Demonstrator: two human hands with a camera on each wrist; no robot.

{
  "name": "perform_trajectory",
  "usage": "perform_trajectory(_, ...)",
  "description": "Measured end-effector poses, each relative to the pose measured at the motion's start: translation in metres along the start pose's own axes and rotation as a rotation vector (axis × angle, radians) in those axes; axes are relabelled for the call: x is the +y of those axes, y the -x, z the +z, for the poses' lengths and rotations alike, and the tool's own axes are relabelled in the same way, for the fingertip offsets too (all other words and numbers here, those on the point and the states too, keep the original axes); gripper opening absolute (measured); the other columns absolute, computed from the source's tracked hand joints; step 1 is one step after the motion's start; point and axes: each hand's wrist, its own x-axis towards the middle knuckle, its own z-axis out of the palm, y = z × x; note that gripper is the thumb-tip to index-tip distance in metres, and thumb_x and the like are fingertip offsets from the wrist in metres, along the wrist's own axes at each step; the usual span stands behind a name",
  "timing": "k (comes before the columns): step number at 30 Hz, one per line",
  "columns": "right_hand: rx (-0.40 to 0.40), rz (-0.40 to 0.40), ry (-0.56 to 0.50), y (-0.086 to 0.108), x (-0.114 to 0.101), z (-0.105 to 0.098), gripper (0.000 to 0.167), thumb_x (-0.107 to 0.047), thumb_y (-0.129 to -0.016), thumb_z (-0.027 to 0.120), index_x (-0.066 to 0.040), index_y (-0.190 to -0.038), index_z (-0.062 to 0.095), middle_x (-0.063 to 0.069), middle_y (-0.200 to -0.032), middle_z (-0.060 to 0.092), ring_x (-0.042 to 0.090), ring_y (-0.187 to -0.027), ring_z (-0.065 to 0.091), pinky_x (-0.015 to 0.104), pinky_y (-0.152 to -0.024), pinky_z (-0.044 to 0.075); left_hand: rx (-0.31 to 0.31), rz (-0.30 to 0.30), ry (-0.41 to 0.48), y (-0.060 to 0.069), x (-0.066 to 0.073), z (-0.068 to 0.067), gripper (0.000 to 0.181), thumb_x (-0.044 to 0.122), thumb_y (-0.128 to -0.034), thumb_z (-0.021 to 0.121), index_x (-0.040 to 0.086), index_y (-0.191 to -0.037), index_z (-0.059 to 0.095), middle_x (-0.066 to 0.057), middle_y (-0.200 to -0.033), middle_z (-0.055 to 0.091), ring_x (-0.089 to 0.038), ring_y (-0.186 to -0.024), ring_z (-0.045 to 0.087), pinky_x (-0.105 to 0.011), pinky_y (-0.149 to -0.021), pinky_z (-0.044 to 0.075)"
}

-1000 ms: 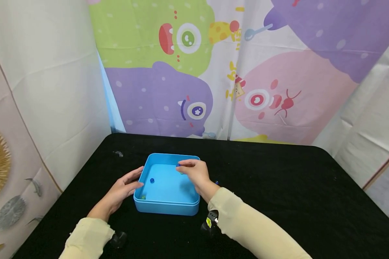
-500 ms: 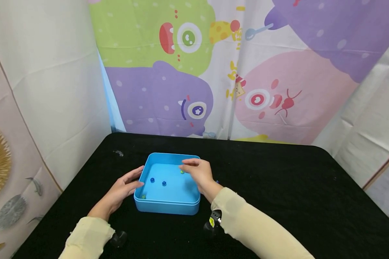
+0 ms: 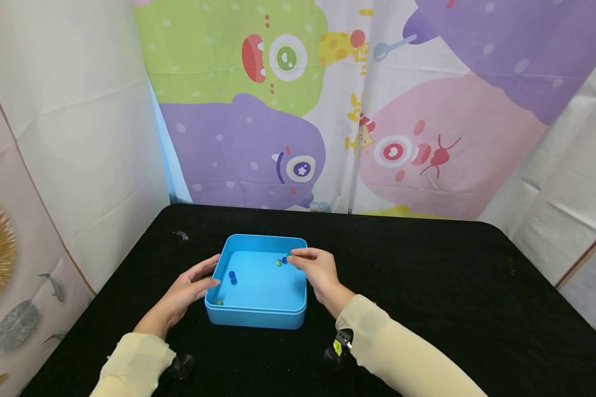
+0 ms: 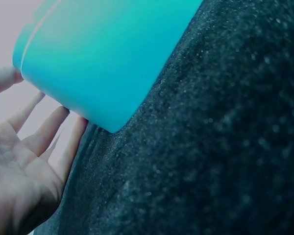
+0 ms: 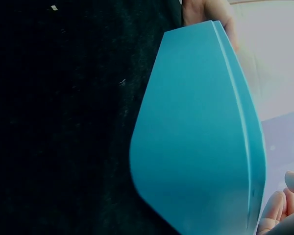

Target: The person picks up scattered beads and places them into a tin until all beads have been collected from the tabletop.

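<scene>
A shallow blue box [image 3: 255, 320] stands on the black table. My left hand [image 3: 185, 292] rests against its left side, fingers straight along the outer wall and thumb at the rim; the left wrist view shows these fingers [image 4: 59, 129] on the wall. My right hand [image 3: 320, 275] is over the right rim, with a small green bead [image 3: 289, 255] between thumb and index fingertips. Just beside them are a blue bead [image 3: 285, 260] and a yellow-green bead [image 3: 278, 263]. Two blue beads [image 3: 233, 278] touch near the left side, and another green bead [image 3: 219, 302] sits in the front left corner.
The black cloth-covered table [image 3: 427, 286] extends around the box. A small scrap [image 3: 181, 235] lies at the back left. Behind the table hangs a cartoon-printed curtain [image 3: 248, 149], with a white cloth [image 3: 89, 138] on the left.
My right hand has moved right, letting go of a blue bead, which now lies beside another blue one at left. A further blue bead has appeared below the fingertips. The left hand stays put.
</scene>
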Motion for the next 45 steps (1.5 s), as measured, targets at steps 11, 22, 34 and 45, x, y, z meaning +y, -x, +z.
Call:
perform_trajectory(11, 0.040, -0.007, -0.022, -0.002, 0.019, -0.027, 0.025, -0.016, -0.083, 0.068, -0.004, -0.105, 0.067, 0.009, -0.107, 0.062, 0.024, -0.094, 0.058, 0.043, -0.090, 0.047, -0.001, 0.003, -0.001, -0.001, -0.001, 0.000, 0.066, 0.028, -0.0923, 0.057, 0.016, -0.148, 0.024, -0.017, -0.150, 0.020, -0.041, -0.132, 0.027, -0.053, -0.101, 0.034)
perform_trajectory(22, 0.102, 0.016, -0.029, -0.004, 0.037, -0.048, 0.028, -0.015, -0.084, 0.067, -0.002, -0.109, 0.065, 0.009, -0.108, 0.063, 0.026, -0.097, 0.058, 0.042, -0.091, 0.045, -0.005, 0.001, 0.002, -0.001, 0.000, 0.000, 0.066, 0.025, -0.0924, 0.057, 0.016, -0.149, 0.023, -0.018, -0.150, 0.020, -0.040, -0.133, 0.025, -0.053, -0.101, 0.033)
perform_trajectory(34, 0.078, 0.103, 0.091, -0.008, 0.052, -0.068, 0.033, -0.011, -0.085, 0.065, -0.004, -0.118, 0.061, 0.016, -0.120, 0.055, 0.032, -0.112, 0.051, 0.051, -0.099, 0.037, 0.003, -0.006, -0.002, 0.000, -0.001, 0.001, 0.065, 0.024, -0.0927, 0.056, 0.016, -0.149, 0.023, -0.017, -0.150, 0.019, -0.041, -0.133, 0.025, -0.053, -0.102, 0.032)
perform_trajectory(45, -0.025, 0.094, 0.236, -0.015, 0.050, -0.072, 0.029, 0.001, -0.085, 0.060, -0.001, -0.113, 0.062, 0.016, -0.112, 0.059, 0.031, -0.106, 0.056, 0.049, -0.095, 0.042, 0.003, -0.012, -0.012, -0.001, 0.000, 0.000, 0.066, 0.025, -0.0928, 0.056, 0.016, -0.149, 0.022, -0.017, -0.151, 0.019, -0.041, -0.133, 0.025, -0.054, -0.102, 0.032)
